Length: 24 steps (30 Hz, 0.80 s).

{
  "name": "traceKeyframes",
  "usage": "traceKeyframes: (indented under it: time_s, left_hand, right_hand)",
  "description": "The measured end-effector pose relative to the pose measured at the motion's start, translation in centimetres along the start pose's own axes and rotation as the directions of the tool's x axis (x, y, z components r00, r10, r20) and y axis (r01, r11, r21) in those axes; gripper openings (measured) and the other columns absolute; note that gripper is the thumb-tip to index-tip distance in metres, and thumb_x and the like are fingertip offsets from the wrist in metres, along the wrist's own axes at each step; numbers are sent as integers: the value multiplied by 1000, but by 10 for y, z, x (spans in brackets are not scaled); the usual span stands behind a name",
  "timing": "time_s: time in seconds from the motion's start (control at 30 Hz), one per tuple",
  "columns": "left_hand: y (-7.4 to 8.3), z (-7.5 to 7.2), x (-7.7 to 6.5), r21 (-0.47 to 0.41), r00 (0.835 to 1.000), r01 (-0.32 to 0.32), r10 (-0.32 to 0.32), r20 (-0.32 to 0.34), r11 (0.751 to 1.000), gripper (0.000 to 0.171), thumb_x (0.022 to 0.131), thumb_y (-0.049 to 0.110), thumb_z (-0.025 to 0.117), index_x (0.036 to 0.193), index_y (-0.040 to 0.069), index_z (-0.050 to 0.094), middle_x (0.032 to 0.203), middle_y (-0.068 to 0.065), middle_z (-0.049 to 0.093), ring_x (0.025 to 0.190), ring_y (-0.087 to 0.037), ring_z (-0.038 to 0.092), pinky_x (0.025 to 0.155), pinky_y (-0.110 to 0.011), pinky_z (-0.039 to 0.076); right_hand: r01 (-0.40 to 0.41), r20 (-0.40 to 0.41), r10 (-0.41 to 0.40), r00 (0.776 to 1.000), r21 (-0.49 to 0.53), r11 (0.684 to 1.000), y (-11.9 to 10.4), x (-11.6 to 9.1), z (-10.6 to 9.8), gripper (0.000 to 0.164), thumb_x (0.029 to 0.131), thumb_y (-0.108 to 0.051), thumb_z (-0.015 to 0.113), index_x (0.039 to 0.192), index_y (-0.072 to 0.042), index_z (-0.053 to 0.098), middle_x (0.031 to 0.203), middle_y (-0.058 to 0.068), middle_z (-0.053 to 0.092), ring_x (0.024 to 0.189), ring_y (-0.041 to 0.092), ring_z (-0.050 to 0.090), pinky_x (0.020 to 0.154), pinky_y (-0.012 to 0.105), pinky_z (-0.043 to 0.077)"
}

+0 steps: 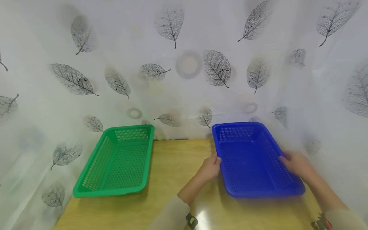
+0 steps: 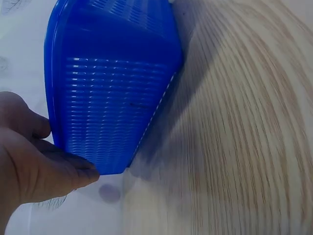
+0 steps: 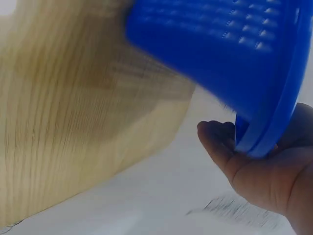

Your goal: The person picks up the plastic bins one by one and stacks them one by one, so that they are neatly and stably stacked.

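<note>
A blue plastic basket [image 1: 264, 193] with perforated sides is held at its two long sides on the right half of the table. My left hand [image 1: 209, 167] grips its left rim, thumb on top and fingers underneath. On the opposite rim, my right hand [image 1: 297, 165] holds on with the thumb over the edge. The left wrist view shows the basket's slatted outer wall [image 2: 107, 103] beside the tabletop, fingers under the lip. In the right wrist view the fingers [image 3: 215, 142] curl below the rim, and the basket's base is tilted above the wood.
A green basket [image 1: 109, 193] of similar shape rests on the left part of the wooden table [image 1: 178, 172], with nothing in it. Behind and at both sides hangs a pale sheet [image 1: 184, 95] printed with leaves, close to the table's back edge.
</note>
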<state>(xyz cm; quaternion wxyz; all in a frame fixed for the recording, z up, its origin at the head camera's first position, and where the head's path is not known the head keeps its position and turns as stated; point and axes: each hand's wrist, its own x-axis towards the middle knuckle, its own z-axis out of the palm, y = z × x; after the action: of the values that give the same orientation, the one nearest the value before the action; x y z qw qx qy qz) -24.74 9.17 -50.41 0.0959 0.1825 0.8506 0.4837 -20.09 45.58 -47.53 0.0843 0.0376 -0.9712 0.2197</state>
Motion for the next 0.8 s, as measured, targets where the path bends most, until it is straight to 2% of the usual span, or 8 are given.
traceKeyframes:
  time_s: [0.13,0.2,0.27,0.4,0.53,0.63,0.73,0.8]
  left_hand:
    - [-14,-24,-17,-23,1000,-6,6,2,1000,55,115,21,38,164,-2,29,164,-21,40,152,-39,39,126,-53,31]
    - [-20,-36,-25,-24,1000,-12,12,-1,1000,55,115,20,37,164,-4,28,166,-22,36,153,-39,36,127,-53,29]
    - [-26,-48,-32,-11,1000,-18,18,-7,1000,54,115,18,37,163,-6,28,166,-23,35,154,-41,35,127,-54,28]
    - [-39,-68,-46,19,999,-17,17,-34,1000,53,115,16,37,162,-8,30,166,-24,35,153,-42,35,127,-55,28]
    - [-48,-85,-57,36,999,9,-7,-51,999,53,115,17,37,162,-7,30,167,-24,33,154,-41,33,127,-56,27]
    - [-51,-95,-62,60,999,-1,4,-54,998,53,115,17,39,162,-6,32,166,-25,34,153,-43,35,126,-57,28]
    - [-51,-110,-70,72,998,-34,38,-54,997,55,115,21,40,163,-4,31,167,-24,34,154,-43,34,126,-58,27]
    - [-52,-131,-80,85,997,-42,48,-60,995,57,116,27,40,165,0,30,168,-20,33,154,-42,33,127,-58,25]
  right_hand:
    - [55,4,-55,998,8,998,-27,-5,15,26,102,-7,64,111,18,68,86,24,73,74,37,70,72,56,60]
    - [69,22,-69,997,23,997,-41,-6,20,21,102,-9,65,103,11,72,78,9,71,67,22,64,62,44,57]
    - [70,40,-72,997,52,996,-55,-7,26,19,103,-10,66,101,7,73,78,3,70,66,17,62,60,38,55]
    - [75,55,-79,995,71,995,-82,-9,34,20,103,-14,68,103,6,73,83,4,73,71,17,66,64,41,57]
    - [65,83,-71,994,78,995,-102,-9,41,24,104,-18,67,106,6,72,78,1,69,67,15,61,58,37,53]
    - [64,77,-68,995,51,997,-112,-8,44,23,103,-18,68,106,5,71,78,2,69,66,15,61,56,37,52]
    - [45,67,-43,997,-26,999,-122,-8,42,29,103,-20,67,104,8,69,81,13,72,70,28,69,60,48,57]
    - [7,53,-3,999,-75,997,-134,-8,41,39,105,-24,64,109,14,67,89,26,73,79,43,72,67,58,59]
